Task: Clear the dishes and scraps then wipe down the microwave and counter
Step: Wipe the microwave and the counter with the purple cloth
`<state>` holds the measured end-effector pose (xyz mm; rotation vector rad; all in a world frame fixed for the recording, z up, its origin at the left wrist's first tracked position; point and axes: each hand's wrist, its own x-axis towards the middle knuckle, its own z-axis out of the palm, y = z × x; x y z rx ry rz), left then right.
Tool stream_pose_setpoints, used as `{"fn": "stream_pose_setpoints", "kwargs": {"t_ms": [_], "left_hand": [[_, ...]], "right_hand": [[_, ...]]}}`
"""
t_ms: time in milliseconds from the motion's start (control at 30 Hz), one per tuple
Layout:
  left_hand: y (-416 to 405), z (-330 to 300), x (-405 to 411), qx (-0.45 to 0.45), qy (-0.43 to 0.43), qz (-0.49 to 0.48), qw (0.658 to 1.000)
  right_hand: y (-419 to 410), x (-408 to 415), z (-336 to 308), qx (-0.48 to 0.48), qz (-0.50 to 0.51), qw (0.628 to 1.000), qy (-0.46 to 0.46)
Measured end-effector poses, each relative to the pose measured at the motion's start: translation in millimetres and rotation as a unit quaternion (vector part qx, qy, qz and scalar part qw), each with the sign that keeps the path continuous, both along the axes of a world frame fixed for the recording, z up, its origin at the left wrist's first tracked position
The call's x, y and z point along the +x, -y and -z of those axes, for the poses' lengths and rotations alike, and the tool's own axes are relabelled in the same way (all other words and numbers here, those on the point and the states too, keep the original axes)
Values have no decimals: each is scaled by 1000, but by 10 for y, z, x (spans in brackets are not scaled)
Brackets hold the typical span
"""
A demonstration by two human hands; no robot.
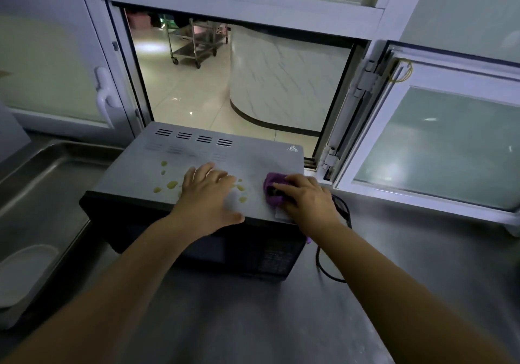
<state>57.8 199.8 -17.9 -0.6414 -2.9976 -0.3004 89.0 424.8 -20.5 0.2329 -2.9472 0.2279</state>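
A grey-topped microwave (253, 158) with a dark front stands on the steel counter (253, 321). Yellowish spills (171, 185) dot its top, left and just right of my left hand. My left hand (206, 192) rests flat on the microwave top with fingers spread. My right hand (308, 197) grips a bunched purple cloth (272, 186) and presses it on the top near the right front corner. A white plate (25, 268) lies in the sink at the far left.
A steel sink basin (47, 195) lies left of the microwave. A black power cord (323, 265) loops on the counter at the microwave's right. Behind is an open serving hatch (239, 82); its window pane (439, 144) swings inward over the counter at right.
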Motion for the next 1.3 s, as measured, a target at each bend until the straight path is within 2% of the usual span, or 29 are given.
{"fn": "stream_pose_setpoints", "kwargs": {"t_ms": [233, 533, 667, 933, 1133, 1300], "left_hand": [[77, -15, -332, -43, 56, 74, 995], [152, 63, -339, 6, 88, 95, 992], [158, 99, -313, 8, 76, 97, 992], [150, 108, -236, 13, 57, 73, 996], [155, 80, -86, -2, -37, 39, 999], [227, 81, 28, 2, -66, 25, 997]], "right_hand": [[-111, -688, -2, -35, 43, 998, 20], [-182, -1286, 36, -44, 75, 996, 11], [-163, -1376, 55, -29, 66, 997, 2], [-61, -1044, 29, 6, 60, 998, 20], [112, -540, -18, -6, 69, 996, 52], [274, -91, -69, -19, 80, 995, 60]]}}
